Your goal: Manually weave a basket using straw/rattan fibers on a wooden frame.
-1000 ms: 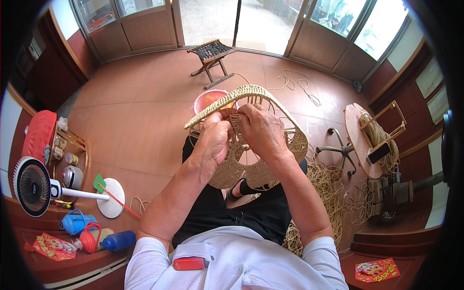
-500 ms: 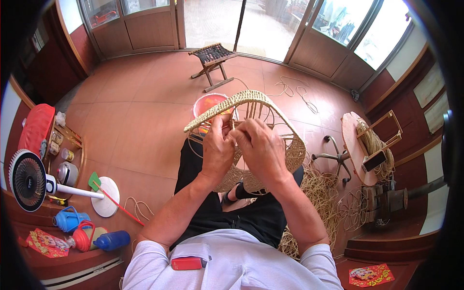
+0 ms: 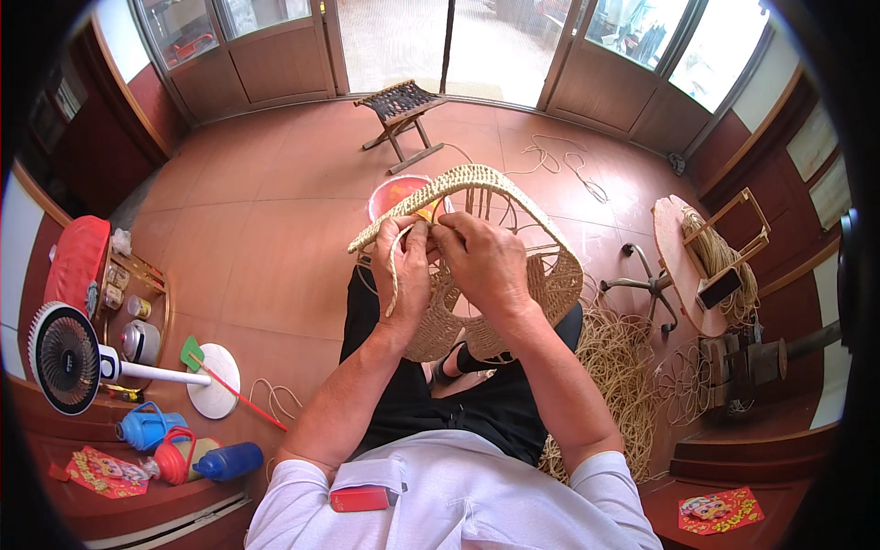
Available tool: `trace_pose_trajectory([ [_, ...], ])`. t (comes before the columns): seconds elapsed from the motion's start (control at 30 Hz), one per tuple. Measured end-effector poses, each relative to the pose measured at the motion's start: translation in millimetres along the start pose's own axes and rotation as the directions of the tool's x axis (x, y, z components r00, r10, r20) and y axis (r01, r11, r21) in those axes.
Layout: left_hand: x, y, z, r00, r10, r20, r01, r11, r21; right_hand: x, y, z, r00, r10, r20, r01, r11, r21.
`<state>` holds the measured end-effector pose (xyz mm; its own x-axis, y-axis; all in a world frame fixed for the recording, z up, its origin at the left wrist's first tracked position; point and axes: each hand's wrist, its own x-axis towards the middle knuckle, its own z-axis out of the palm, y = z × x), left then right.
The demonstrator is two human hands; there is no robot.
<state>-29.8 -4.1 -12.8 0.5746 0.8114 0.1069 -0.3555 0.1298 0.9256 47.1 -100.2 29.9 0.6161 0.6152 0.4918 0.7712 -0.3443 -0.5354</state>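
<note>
A woven cord piece with a braided, wrapped rim (image 3: 475,176) and openwork sides rests across my lap. It may be a basket or a small seat; its kind is not certain. My left hand (image 3: 403,275) is closed in a pinch just inside the rim, with a pale cord (image 3: 394,280) looping down over its back. My right hand (image 3: 486,266) pinches at the same spot, its fingertips close to the left ones, where a strand of the cord runs up to the rim. The exact hold at the fingertips is partly hidden.
A heap of loose cord (image 3: 610,394) lies on the floor at my right, by a round-topped stand (image 3: 683,266) with coiled cord. Ahead are a red basin (image 3: 390,194) and a folding stool (image 3: 403,105). A fan (image 3: 69,357) and several flasks (image 3: 229,461) are at left.
A length of cord now hangs over the back of my left hand. Both hands have turned slightly, with my right hand's fingers now lower against the left's. The view has shifted a little.
</note>
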Motion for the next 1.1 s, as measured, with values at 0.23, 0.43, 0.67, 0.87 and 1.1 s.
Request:
trace_pose_trajectory([
  [0.23,-11,6,-4,0.998,0.062,-0.005,-0.06,0.982,0.18,5,-6,18,0.998,0.062,-0.03,-0.064,0.995,-0.083],
  [0.43,-56,-3,-1,0.973,0.225,0.046,-0.227,0.916,0.331,9,-6,25,0.99,0.105,-0.089,-0.113,0.99,-0.086],
  [0.67,-27,-1,-4,0.93,0.335,0.154,-0.361,0.749,0.556,8,-10,20,0.994,0.088,-0.064,-0.094,0.991,-0.097],
  [0.87,-5,6,-3,0.975,0.126,0.181,-0.176,0.939,0.297,7,0,19,0.998,0.033,-0.057,-0.036,0.998,-0.049],
  [1.1,16,24,-4,0.914,-0.32,0.247,0.331,0.944,-0.001,7,11,-3,0.997,0.053,-0.064,-0.057,0.996,-0.07],
])
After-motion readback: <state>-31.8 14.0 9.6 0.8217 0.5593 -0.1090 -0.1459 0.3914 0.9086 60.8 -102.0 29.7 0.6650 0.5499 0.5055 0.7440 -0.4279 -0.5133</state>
